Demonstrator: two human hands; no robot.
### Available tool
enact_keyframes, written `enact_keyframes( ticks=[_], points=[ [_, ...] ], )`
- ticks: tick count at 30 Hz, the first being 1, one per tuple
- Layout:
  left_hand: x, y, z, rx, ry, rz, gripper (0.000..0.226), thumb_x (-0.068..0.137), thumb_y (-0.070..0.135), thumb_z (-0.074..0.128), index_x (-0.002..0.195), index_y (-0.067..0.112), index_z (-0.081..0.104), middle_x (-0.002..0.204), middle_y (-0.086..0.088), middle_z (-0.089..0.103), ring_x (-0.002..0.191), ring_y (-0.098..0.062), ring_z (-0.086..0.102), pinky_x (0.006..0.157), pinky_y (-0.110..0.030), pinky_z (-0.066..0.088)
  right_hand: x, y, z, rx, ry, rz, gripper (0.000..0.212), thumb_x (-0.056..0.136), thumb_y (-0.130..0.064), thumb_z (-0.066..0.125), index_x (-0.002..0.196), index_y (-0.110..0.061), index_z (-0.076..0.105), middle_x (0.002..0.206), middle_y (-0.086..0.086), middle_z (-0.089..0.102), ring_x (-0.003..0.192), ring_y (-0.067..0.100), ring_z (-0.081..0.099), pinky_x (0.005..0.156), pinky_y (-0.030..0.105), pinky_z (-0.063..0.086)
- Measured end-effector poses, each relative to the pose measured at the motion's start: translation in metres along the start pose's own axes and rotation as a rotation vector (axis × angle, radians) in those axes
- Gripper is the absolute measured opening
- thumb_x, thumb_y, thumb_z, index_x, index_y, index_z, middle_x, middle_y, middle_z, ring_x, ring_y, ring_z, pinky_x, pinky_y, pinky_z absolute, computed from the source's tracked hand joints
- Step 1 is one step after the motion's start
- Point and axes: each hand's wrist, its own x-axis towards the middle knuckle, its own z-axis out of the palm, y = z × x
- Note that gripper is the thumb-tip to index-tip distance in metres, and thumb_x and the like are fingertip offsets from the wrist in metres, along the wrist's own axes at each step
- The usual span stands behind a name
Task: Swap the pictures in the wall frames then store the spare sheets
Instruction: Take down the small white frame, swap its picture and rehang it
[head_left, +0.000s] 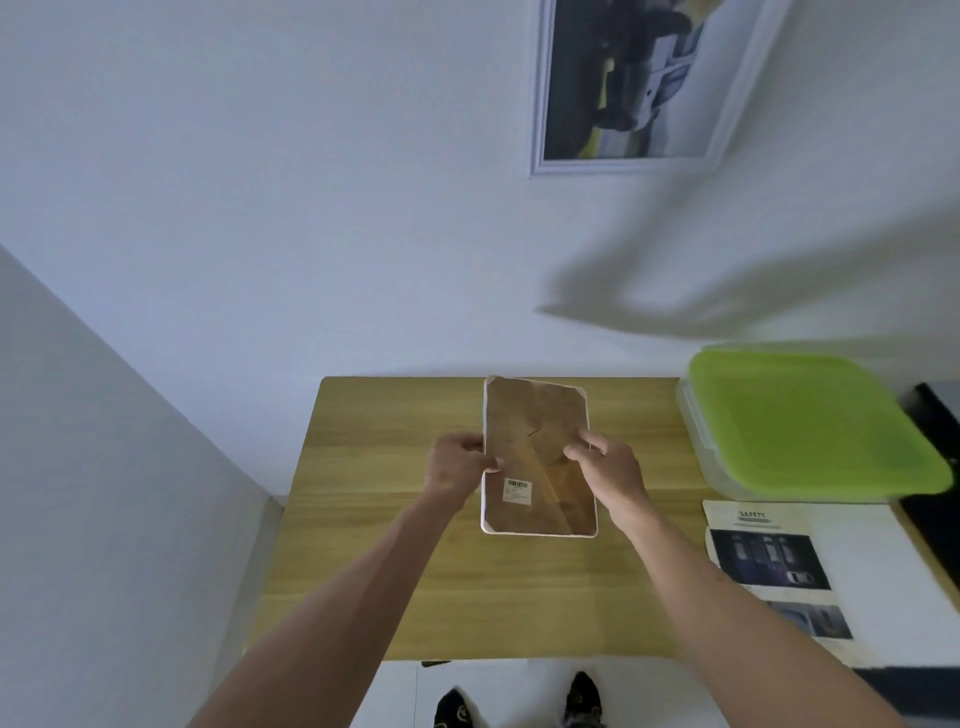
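A white-edged picture frame was held face down over the wooden table, brown backing up. Its left edge was pinched by the left hand; its right edge and backing were gripped by the curled fingers of the right hand. Bare tabletop lay on both sides of it and toward the near edge. A container with a green lid sat at the table's right, near a printed sheet headed "SAFETY". A barcode sticker on the backing was unreadable. A framed picture hung on the white wall.
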Motion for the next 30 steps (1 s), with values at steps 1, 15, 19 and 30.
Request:
enact_keyframes(
  ticks=[1,15,19,30],
  points=[
    [-0.002,0.009,0.003,-0.004,-0.017,0.014,0.036,0.06,-0.003,0.079,0.092,0.013,0.078,0.084,0.0,0.077,0.085,-0.019,0.074,0.083,-0.036,0.058,0.0,-0.004,-0.008,-0.001,0.007,-0.012,0.052,0.085,-0.028,0.066,0.136,-0.02,0.06,0.135,-0.002,0.062,0.121,0.015,0.058,0.1,0.031,0.047],
    [-0.091,0.121,0.137,0.233,0.16,0.559,0.014,0.076,0.013,0.061,0.071,0.018,0.073,0.061,0.002,0.07,0.054,-0.014,0.065,0.053,-0.031,0.055,-0.013,-0.084,-0.133,0.025,0.07,-0.373,0.016,0.09,-0.05,0.058,0.09,-0.036,0.064,0.084,-0.015,0.069,0.078,0.008,0.066,0.068,0.029,0.049],
    [-0.116,0.141,0.198,0.459,0.202,0.715,0.011,0.087,0.019,0.059,0.085,0.025,0.068,0.062,0.004,0.055,0.058,-0.019,0.05,0.055,-0.034,0.041,-0.012,-0.093,-0.191,0.198,0.113,-0.355,0.035,0.079,-0.044,0.073,0.092,-0.012,0.071,0.077,-0.003,0.072,0.073,0.018,0.073,0.076,0.04,0.061],
    [-0.141,0.216,0.262,0.656,0.399,0.927,0.042,0.097,0.036,0.052,0.138,0.024,0.051,0.132,0.0,0.055,0.112,-0.025,0.059,0.082,-0.037,0.051,-0.02,-0.107,-0.348,0.408,0.11,-0.484,0.017,0.083,-0.012,0.072,0.094,-0.024,0.074,0.092,0.01,0.071,0.083,0.034,0.068,0.085,0.057,0.057]
  ],
)
